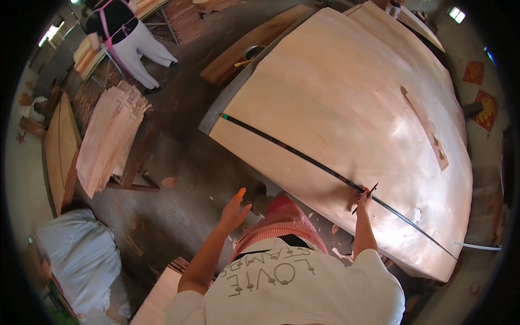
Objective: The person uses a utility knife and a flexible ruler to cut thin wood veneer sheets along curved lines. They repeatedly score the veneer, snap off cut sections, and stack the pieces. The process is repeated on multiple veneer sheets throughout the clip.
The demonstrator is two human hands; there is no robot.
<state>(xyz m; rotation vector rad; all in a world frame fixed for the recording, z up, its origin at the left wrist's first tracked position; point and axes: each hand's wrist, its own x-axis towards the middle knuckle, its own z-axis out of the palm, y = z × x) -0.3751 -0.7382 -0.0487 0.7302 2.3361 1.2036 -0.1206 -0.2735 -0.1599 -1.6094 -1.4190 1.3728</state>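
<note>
A broad pale wood veneer sheet (319, 97) lies on top of a large stack to my right. Across its near part runs a long thin black straightedge (292, 150) with a green end. My right hand (364, 199) is closed at this straightedge, low over the sheet. A slim dark pointed tool (374, 188) sticks out of its fingers; whether it is a knife or a pen I cannot make out. My left hand (234, 213) hangs over the floor beside the stack, fingers apart and holding nothing. One of its fingertips wears an orange cover (241, 192).
A narrow wood strip (425, 130) rests on the sheet's far right. Left stand piled veneer pieces (111, 135), a leaning board (59, 151) and a white cloth-covered heap (81, 260). Another person (130, 43) works at a bench at upper left. Scraps litter the floor.
</note>
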